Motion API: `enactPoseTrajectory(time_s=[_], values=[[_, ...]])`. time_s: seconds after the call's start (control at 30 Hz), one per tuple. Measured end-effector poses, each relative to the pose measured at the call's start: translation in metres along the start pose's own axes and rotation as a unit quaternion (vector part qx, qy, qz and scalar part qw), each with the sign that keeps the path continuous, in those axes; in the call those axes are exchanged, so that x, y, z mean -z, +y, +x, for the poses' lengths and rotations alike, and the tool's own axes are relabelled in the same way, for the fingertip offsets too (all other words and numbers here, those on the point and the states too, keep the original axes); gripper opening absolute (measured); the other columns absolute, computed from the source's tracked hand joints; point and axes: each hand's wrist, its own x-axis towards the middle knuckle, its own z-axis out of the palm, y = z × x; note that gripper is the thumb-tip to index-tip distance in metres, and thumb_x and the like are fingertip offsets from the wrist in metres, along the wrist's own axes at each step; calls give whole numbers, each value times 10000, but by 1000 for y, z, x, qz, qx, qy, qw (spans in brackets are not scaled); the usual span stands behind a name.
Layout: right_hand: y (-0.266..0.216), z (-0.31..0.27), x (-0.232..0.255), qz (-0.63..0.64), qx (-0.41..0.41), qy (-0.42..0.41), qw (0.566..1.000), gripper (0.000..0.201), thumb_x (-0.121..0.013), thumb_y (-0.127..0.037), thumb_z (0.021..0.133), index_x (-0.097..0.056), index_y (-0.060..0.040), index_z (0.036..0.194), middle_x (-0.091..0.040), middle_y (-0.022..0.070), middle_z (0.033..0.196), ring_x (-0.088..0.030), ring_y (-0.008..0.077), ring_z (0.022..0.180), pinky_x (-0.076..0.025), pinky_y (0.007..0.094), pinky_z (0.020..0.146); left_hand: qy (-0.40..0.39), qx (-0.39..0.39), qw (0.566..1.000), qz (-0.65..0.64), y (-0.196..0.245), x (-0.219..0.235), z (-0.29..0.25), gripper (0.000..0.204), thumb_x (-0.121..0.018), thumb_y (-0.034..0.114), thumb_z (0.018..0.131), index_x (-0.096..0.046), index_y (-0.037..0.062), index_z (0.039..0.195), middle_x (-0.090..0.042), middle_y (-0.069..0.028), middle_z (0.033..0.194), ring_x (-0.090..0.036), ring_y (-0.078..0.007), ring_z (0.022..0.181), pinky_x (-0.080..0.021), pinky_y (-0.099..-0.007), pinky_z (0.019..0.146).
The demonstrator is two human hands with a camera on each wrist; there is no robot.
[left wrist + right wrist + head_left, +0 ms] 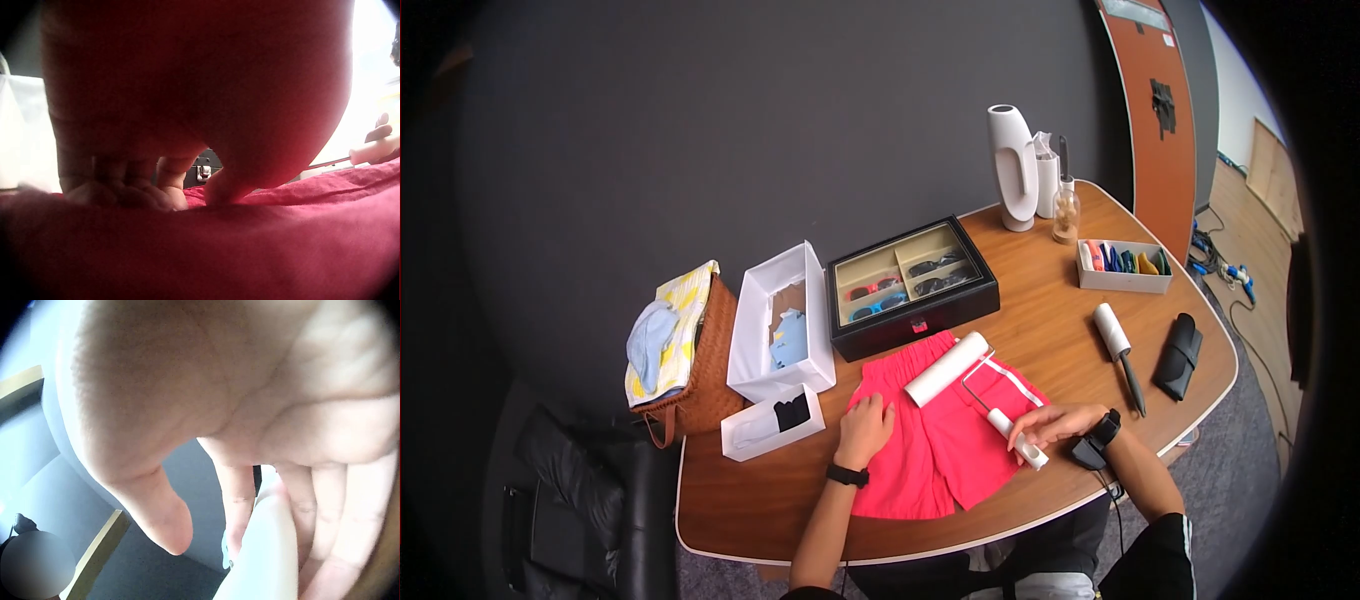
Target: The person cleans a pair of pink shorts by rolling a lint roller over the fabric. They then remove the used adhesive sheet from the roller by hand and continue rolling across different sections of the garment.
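Note:
Pink shorts (920, 440) lie spread on the wooden table. My left hand (866, 432) rests on their left side, and in the left wrist view its bent fingers (178, 187) touch the pink cloth (206, 250). Across the shorts lies a paint-style roller with a white sleeve (947, 369), a wire frame and a white handle (1002, 423). My right hand (1055, 424) is at that handle, fingers loosely across it. In the right wrist view the handle (265, 550) runs along the fingers (325, 512), while the thumb (165, 519) stands away from it.
Behind the shorts sits a black glasses case (915, 285). To the left are a white box (745, 375), a small sock box (772, 440) and a basket (718, 345). At right are a lint roller (1111, 330), a black pouch (1178, 358), a divided box (1125, 283) and a white vase (1012, 170).

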Motion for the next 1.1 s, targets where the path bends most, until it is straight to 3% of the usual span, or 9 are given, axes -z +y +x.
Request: enactPoseTrajectory(time_s=[0.43,0.5,0.7,0.8,1.1], values=[[6,0,4,9,-9,18,1000,299,-500,-145,1057,-560,-6,1315,-635,107,1191,-623,198,1144,-532,352,964,6,-9,1000,7,-1,0,0,272,-575,271,964,-593,0,940,-656,-231,889,-670,-419,826,-548,-519,699],[4,-1,6,25,-24,-19,999,302,-580,-165,1016,-591,2,1268,-646,133,1183,-627,223,1138,-505,365,983,7,-10,1000,8,-3,-2,0,272,-576,271,964,-593,1,939,-656,-231,888,-670,-419,823,-548,-519,696],[4,1,1,23,20,-11,999,339,-518,-158,1050,-527,-26,1362,-618,112,1239,-612,204,1169,-530,353,966,11,-13,1000,13,-3,-3,0,270,-578,271,962,-593,3,937,-654,-228,886,-670,-417,813,-547,-519,685],[-6,0,-5,21,-6,13,1000,361,-516,-158,1051,-502,-25,1386,-619,117,1235,-610,208,1172,-528,352,971,12,-15,1000,14,-2,-3,0,270,-577,272,963,-591,4,936,-652,-225,884,-670,-416,808,-546,-520,683],[5,2,3,31,0,1,1000,321,-532,-136,1041,-539,-5,1334,-627,114,1192,-610,196,1154,-515,343,976,10,-8,1000,4,-1,-2,0,260,-576,264,964,-562,10,907,-642,-224,864,-653,-429,803,-525,-538,680]])
